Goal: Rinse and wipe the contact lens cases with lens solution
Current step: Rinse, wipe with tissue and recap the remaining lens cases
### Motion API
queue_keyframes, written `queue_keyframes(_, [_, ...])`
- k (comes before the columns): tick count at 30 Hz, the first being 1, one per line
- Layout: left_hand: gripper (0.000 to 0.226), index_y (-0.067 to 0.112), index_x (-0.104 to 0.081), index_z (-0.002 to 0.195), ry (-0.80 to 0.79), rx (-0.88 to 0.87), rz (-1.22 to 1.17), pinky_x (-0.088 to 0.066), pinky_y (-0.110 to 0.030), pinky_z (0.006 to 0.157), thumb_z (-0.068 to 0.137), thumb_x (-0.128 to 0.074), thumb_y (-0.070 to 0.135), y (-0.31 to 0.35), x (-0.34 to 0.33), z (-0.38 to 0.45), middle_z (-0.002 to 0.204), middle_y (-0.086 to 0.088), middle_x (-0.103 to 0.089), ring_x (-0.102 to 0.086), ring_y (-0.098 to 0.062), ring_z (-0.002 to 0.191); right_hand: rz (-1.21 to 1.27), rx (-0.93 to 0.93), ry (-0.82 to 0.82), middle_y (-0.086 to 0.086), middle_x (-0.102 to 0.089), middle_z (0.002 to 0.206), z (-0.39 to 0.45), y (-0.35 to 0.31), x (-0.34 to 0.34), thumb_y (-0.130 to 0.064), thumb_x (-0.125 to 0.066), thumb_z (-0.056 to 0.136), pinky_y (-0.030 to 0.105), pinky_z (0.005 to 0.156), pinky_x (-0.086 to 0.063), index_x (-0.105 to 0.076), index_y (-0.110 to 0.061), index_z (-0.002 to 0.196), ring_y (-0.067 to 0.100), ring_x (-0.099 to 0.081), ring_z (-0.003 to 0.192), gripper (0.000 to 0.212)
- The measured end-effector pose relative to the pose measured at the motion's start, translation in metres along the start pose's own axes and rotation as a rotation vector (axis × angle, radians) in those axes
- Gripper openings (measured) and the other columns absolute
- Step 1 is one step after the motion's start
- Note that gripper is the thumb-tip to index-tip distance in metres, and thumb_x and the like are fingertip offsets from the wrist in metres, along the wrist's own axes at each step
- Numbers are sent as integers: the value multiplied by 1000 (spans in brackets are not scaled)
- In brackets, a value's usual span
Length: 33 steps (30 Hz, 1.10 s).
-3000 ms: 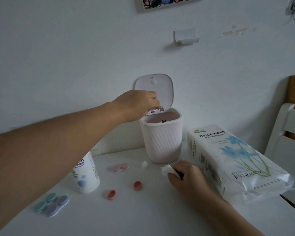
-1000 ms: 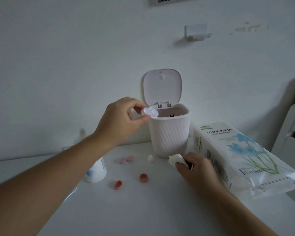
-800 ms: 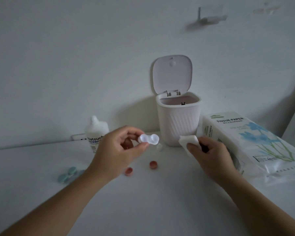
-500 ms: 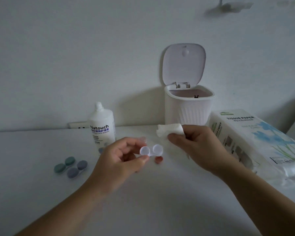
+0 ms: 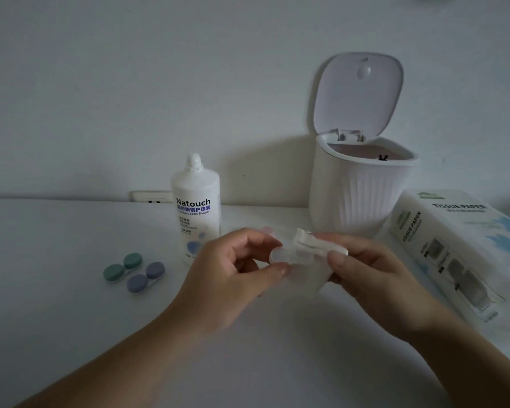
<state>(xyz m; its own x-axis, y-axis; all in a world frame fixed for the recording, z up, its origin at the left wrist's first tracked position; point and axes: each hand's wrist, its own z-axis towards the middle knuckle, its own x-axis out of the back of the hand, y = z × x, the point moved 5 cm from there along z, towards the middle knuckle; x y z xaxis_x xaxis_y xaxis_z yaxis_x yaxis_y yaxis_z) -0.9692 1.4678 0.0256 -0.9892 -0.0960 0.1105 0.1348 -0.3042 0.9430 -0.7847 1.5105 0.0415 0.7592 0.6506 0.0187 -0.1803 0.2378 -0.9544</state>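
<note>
My left hand (image 5: 233, 275) pinches a clear, capless lens case (image 5: 278, 256) between thumb and fingers above the table. A folded white tissue (image 5: 312, 248) is pinched in my right hand (image 5: 365, 272) and pressed onto the right well of that case. The white lens solution bottle (image 5: 195, 207) stands upright behind my left hand. A green lens case (image 5: 122, 266) and a purple lens case (image 5: 145, 277) lie capped at the left. A pink case (image 5: 267, 230) peeks out behind my fingers.
A small white ribbed bin (image 5: 358, 189) stands open against the wall at the back right. A tissue paper pack (image 5: 460, 245) lies at the right. A wall socket (image 5: 150, 196) sits behind the bottle. The white table (image 5: 56, 319) spreads to the left and front.
My left hand brought the clear case from the bin down to the table's middle. My right hand lifted the tissue and pressed it onto the case. The camera tilted down and left.
</note>
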Motion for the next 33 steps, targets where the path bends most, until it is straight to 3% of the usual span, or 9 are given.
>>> queue_keyframes(4, [22, 30, -75, 97, -23, -41, 51, -50, -47, 55, 76, -80, 23, 1, 3, 1, 102, 2, -78, -51, -23, 56, 92, -84, 61, 12, -76, 105, 1, 6, 2, -69, -67, 78, 29, 80, -57, -81, -16, 100, 23, -72, 95, 59])
queue_keyframes(9, [25, 32, -73, 98, -45, -109, 135, -51, -54, 55, 76, -80, 24, 2, 2, -1, 107, 5, -77, -49, -18, 55, -170, 3, 155, 3, -80, 94, -1, 2, 0, -32, -77, 76, 18, 68, -57, -77, -29, 106, 17, -76, 83, 29])
queue_keyframes(11, [25, 32, -73, 99, -60, -127, 162, -53, -53, 58, 77, -80, 25, 2, 1, -2, 109, 6, -76, -51, -26, 56, -233, -40, 171, 4, -79, 93, -1, 4, 1, -33, -76, 73, 22, 68, -58, -72, -32, 113, 26, -76, 82, 40])
queue_keyframes(14, [24, 34, -71, 100, -67, -147, 180, -55, -54, 62, 79, -78, 26, 3, 1, -2, 111, 6, -75, -57, -34, 62, -296, -108, 166, 7, -78, 87, 0, 8, -1, -38, -73, 73, 30, 66, -59, -78, -25, 100, 28, -73, 76, 31])
queue_keyframes(22, [31, 36, -69, 110, -89, -239, 358, -53, -42, 65, 89, -75, 14, 10, -2, -6, 112, 7, -71, -55, -28, 61, -309, -167, -16, 8, -71, 67, -2, 12, -9, -44, -68, 88, 22, 54, -49, -76, -13, 85, 12, -63, 57, 33])
queue_keyframes(27, [31, 17, -72, 117, -72, -362, 508, -43, -9, 93, 88, -68, 28, 23, -6, -12, 110, -1, -74, -63, -28, 74, -273, -170, -41, 17, -66, 66, -3, 12, -9, -38, -62, 89, 27, 53, -47, -71, -2, 86, 19, -58, 56, 38])
queue_keyframes(29, [24, 12, -75, 107, -38, -400, 498, -37, -5, 97, 84, -77, 21, 28, -6, -13, 91, -7, -75, -60, -33, 64, -295, -155, -44, 24, -65, 69, -3, 10, -9, -44, -58, 89, 31, 54, -47, -69, 0, 88, 27, -58, 58, 45])
queue_keyframes(31, [20, 8, -75, 93, -5, -455, 496, -39, -8, 100, 78, -83, 17, 32, -7, -16, 60, -4, -59, -57, -36, 53, -311, -135, -44, 23, -65, 69, -2, 9, -9, -46, -54, 91, 33, 55, -47, -66, 0, 87, 29, -59, 58, 48])
queue_keyframes(33, [18, 6, -73, 86, -11, -492, 504, -41, -13, 104, 77, -84, 17, 34, -9, -19, 51, -1, -47, -59, -38, 52, -324, -117, -39, 19, -65, 67, -2, 9, -8, -44, -51, 94, 33, 54, -46, -65, 0, 86, 26, -59, 57, 47])
